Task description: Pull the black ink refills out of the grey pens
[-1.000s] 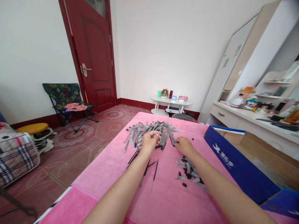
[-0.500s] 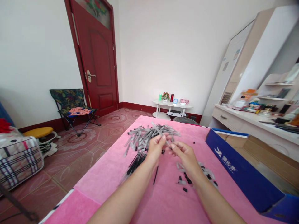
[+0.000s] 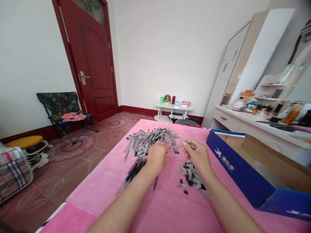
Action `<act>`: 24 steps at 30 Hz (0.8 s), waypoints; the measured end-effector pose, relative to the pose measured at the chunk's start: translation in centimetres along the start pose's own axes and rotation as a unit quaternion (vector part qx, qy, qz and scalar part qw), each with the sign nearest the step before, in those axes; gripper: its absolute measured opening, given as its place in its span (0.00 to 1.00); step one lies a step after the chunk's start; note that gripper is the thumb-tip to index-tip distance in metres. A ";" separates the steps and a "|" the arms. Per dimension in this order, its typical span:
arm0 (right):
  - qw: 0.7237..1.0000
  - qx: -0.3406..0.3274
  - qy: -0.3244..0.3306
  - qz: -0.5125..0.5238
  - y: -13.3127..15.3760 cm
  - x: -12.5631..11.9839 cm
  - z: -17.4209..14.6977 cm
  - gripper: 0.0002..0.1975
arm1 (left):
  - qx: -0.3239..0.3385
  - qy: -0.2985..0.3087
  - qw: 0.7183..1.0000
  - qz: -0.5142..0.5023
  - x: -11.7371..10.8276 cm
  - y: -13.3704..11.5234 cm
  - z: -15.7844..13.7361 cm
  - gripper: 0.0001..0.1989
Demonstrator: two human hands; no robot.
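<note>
Hands, two, bare, mine, apart from each other over the middle of the table (image 3: 175, 207), which is covered in pink cloth. Right hand (image 3: 196, 152): thumb and fingers pinched on one end of a grey tube (image 3: 176, 147). Left hand (image 3: 157, 156): curled at the other end of that tube; whether it grips there I cannot tell, the fingertips being partly hidden. Tube, single: lying crosswise between my hands, just on the near side of the main pile. Pile of grey tubes (image 3: 143, 142), many, several with black ends: heaped toward the far edge. Thin black rods (image 3: 136, 168), one bundle: toward the left edge, beside my left forearm. Black rod, single (image 3: 155, 183): between my forearms. Short black and clear pieces (image 3: 191, 178), one loose heap: beside my right forearm, toward the right edge. Blue box (image 3: 233, 171), open-topped: along the right edge. Progress, by my judgement: rods and short pieces stand grouped apart, so a fair share looks done; the tube pile is large, so much seems left. Tube in hand: apparently mid-step, not yet set down.
</note>
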State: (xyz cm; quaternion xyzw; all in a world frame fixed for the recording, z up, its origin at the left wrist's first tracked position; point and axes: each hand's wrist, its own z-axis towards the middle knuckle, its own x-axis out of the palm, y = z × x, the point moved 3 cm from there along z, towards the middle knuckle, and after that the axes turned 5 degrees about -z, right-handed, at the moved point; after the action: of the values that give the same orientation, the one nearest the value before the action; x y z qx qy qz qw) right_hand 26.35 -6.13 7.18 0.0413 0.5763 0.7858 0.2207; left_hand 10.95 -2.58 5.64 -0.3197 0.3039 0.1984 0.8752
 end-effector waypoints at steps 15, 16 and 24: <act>0.986 -0.003 0.169 0.001 -0.3 1.5 -0.6 0.11 | 0.075 0.060 0.995 -0.035 -0.3 -0.8 -0.4 0.11; 0.981 -0.011 0.191 -0.011 -0.2 1.2 -0.4 0.10 | 0.071 0.076 0.993 -0.060 -0.4 -0.7 -0.3 0.11; 0.992 -0.015 0.127 0.015 1.4 -4.8 1.6 0.12 | -0.101 0.028 0.951 -0.290 -2.0 2.8 1.0 0.12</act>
State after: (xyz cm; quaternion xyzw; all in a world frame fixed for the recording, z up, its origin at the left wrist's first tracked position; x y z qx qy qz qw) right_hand 30.74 -6.91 9.93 -0.0539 0.5873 0.7963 0.1346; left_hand 8.32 -0.21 6.33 -0.4864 0.2008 -0.0435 0.8492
